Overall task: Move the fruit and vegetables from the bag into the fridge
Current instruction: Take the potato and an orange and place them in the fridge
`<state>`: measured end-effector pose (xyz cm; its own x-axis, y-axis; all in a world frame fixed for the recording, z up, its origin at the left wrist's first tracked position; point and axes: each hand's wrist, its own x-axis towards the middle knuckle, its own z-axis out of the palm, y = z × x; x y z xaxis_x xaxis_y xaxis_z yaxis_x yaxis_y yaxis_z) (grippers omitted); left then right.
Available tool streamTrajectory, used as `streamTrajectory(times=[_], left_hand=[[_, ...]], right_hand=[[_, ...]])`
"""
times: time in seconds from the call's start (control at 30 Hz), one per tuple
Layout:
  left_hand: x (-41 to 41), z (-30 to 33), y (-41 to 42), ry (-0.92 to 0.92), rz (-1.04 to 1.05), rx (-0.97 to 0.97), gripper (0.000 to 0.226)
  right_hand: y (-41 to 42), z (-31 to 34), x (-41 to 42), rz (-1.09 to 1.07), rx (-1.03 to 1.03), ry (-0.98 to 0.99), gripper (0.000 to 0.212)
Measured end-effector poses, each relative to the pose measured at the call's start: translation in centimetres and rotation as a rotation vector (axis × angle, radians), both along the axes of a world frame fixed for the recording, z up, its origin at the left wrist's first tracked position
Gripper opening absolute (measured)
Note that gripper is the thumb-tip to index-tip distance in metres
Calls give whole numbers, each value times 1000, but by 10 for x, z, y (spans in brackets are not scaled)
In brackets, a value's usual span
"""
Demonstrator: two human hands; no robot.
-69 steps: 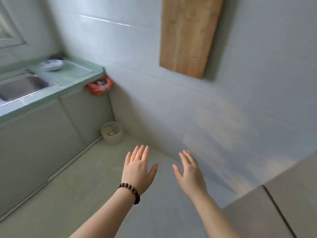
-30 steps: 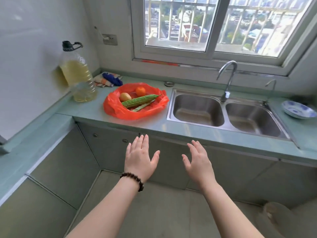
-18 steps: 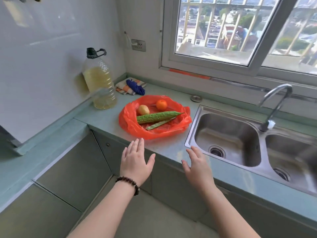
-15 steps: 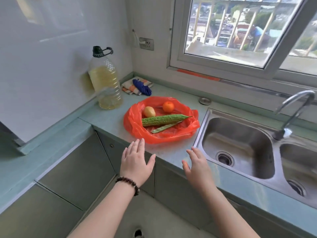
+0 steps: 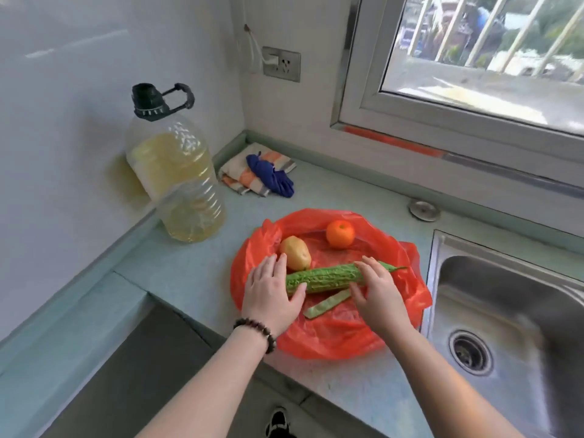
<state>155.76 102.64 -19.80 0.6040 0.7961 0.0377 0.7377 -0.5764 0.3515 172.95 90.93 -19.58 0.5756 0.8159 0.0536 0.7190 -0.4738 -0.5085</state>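
Note:
An open red plastic bag (image 5: 331,338) lies spread on the green counter (image 5: 189,273). In it are a bumpy green bitter gourd (image 5: 325,278), a yellow potato (image 5: 296,252), an orange (image 5: 340,234) and a flat green bean pod (image 5: 327,303). My left hand (image 5: 270,295) wraps the gourd's left end, thumb in front of it. My right hand (image 5: 377,292) covers its right end, fingers over the top and thumb below. The gourd still rests on the bag. No fridge is in view.
A large oil bottle (image 5: 177,172) stands against the left wall. Folded cloths (image 5: 256,173) lie in the corner behind the bag. A steel sink (image 5: 505,311) adjoins the bag on the right, with a sink plug (image 5: 424,210) by the window wall.
I have turned from the far wall to the counter and stepped close. Both hands, held open in the air before, have reached forward onto the bitter gourd.

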Motion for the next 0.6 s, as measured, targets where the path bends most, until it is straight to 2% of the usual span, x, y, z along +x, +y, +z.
streamTrajectory(times=[0.23, 0.47, 0.6], left_hand=[[50, -29, 67, 22, -110, -58, 79], [68, -50, 96, 30, -132, -128, 90], [67, -57, 103, 10, -147, -196, 95]], right_hand=[[81, -16, 46, -40, -75, 5, 47], [135, -30, 70, -21, -197, -6, 56], [154, -40, 75, -21, -224, -60, 54]])
